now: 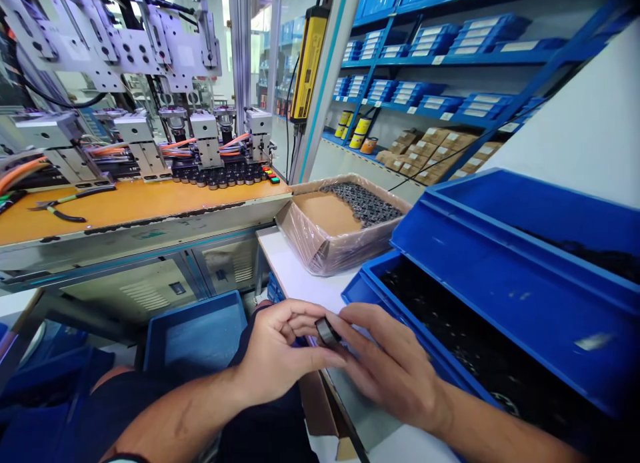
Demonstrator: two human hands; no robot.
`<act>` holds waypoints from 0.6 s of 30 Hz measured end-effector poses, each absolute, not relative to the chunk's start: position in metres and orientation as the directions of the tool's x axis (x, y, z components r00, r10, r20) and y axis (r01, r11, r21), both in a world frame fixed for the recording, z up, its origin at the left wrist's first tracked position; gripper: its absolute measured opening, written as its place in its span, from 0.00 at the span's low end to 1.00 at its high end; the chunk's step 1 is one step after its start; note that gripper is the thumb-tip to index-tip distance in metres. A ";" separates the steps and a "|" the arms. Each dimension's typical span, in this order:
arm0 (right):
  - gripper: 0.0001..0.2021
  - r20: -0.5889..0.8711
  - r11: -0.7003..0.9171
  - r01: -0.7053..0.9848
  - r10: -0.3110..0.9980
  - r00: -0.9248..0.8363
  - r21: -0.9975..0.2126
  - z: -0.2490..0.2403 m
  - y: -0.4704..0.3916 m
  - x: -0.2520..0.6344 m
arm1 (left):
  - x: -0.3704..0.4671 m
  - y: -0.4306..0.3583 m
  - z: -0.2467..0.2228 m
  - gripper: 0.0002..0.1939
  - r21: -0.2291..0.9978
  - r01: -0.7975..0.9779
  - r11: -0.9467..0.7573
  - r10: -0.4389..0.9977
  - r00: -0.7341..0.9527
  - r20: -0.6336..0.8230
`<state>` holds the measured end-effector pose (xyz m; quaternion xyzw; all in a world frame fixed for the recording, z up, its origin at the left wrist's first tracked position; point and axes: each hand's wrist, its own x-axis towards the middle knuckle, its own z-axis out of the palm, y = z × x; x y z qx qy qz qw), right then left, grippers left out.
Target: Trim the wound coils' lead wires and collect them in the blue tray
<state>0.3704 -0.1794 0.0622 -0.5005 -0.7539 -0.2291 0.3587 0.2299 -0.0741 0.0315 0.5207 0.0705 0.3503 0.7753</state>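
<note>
1. Left hand (pixel 277 353) and right hand (pixel 393 366) firmly pinch a small black part (pixel 327 331) between them;
2. there it is, up near the white table (pixel 327 291);
3. rightward, blue bins (pixel 500 276) hold dark pieces (pixel 450 323);
4. beyond, an open carton (pixel 327 253) sits;
5. far left, pliers (pixel 83 196) lie on the orange bench (pixel 145 203).

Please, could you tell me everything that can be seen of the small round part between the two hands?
The small round part is a short cylinder, black with a shiny greyish side that looks metallic. It is tilted, held in the air between the left hand and the right hand; both seem to touch it and partly hide it, so finer details are unclear.
</note>
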 end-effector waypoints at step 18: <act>0.19 0.735 0.410 0.898 0.656 -0.169 -0.159 0.066 -0.175 0.368 | 0.231 -0.058 0.028 0.18 0.920 -0.352 -0.171 0.627 0.681 0.377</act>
